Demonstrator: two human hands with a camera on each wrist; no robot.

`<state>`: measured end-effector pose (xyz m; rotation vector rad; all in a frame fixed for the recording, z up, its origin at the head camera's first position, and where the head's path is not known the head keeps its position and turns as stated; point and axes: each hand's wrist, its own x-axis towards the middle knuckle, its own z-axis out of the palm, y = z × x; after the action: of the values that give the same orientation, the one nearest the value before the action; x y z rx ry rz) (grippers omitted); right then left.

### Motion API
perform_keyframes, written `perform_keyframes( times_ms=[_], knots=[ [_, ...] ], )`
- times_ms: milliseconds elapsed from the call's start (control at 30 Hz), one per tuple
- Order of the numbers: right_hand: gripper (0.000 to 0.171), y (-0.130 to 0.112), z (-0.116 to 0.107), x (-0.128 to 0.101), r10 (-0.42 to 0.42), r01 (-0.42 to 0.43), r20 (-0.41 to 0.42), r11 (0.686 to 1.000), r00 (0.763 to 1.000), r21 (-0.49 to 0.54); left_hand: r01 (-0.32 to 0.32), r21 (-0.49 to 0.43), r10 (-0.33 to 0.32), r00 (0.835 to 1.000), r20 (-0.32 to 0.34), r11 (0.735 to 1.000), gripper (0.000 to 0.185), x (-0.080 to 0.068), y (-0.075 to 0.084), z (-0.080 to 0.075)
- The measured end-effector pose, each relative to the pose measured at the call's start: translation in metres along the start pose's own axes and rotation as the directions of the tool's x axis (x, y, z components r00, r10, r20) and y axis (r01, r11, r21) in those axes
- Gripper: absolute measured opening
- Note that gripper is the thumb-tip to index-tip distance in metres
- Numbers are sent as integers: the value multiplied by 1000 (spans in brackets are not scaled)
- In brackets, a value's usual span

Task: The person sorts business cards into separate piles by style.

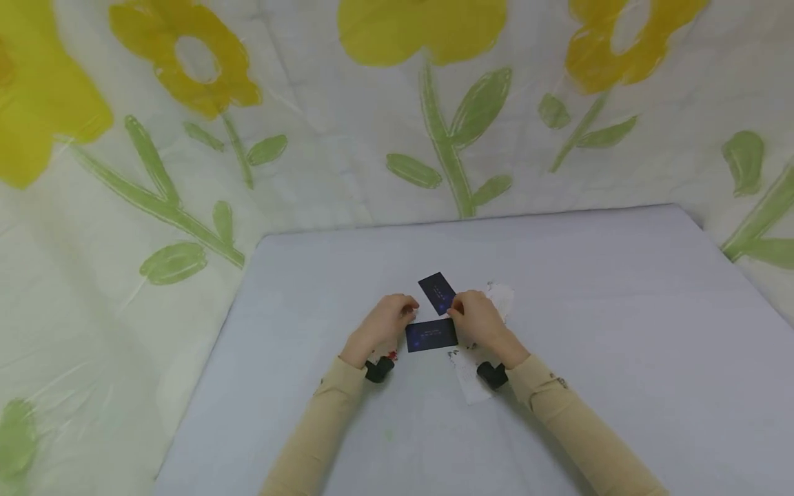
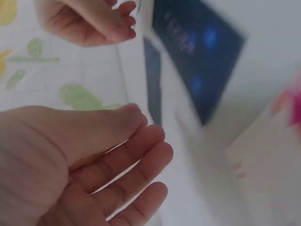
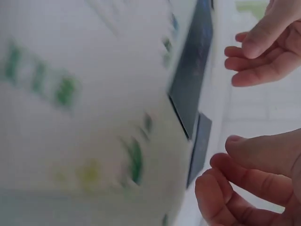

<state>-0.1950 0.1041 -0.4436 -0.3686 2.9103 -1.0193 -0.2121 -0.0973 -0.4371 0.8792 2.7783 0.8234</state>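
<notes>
Fingers loosely apart on both hands, flanking two dark cards [image 1: 432,335]; white papers [image 1: 501,297] beside.

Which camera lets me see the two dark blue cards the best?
The head view: both dark blue cards lie whole and sharp on the table between the left hand and right hand. The left wrist view shows them close but blurred and tilted. The right wrist view shows them nearly edge-on, as dark blurry slivers.

Two dark blue cards lie flat at the centre of the head view. The near card [image 1: 431,335] sits lengthwise across, faint pale print on its face. The far card [image 1: 438,292] lies just above it, turned diagonally, corner nearly touching.
</notes>
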Motion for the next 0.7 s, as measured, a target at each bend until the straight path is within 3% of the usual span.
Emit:
perform_keyframes(
  times_ms=[133, 233, 367, 533, 700],
  knots=[
    [12, 2, -10, 10, 17, -17, -65, 1000, 998, -4, -61, -9, 60, 998, -34, 998, 19, 21, -3, -13],
    [20, 0, -13, 18, 46, -50, -66, 997, 997, -59, -109, 28, 109, 994, -27, 994, 23, 41, -6, -15],
    [32, -4, -4, 25, 72, -79, -46, 982, 996, -172, -153, 87, 149, 988, 47, 984, 30, 61, -10, -7],
    [49, -9, 12, 30, 125, -125, -21, 942, 992, -310, -194, 117, 179, 975, 129, 974, 37, 75, -11, 4],
    [55, -9, 14, 32, 163, -160, -16, 939, 987, -303, -217, 162, 185, 963, 195, 962, 37, 82, -13, 11]
  ],
)
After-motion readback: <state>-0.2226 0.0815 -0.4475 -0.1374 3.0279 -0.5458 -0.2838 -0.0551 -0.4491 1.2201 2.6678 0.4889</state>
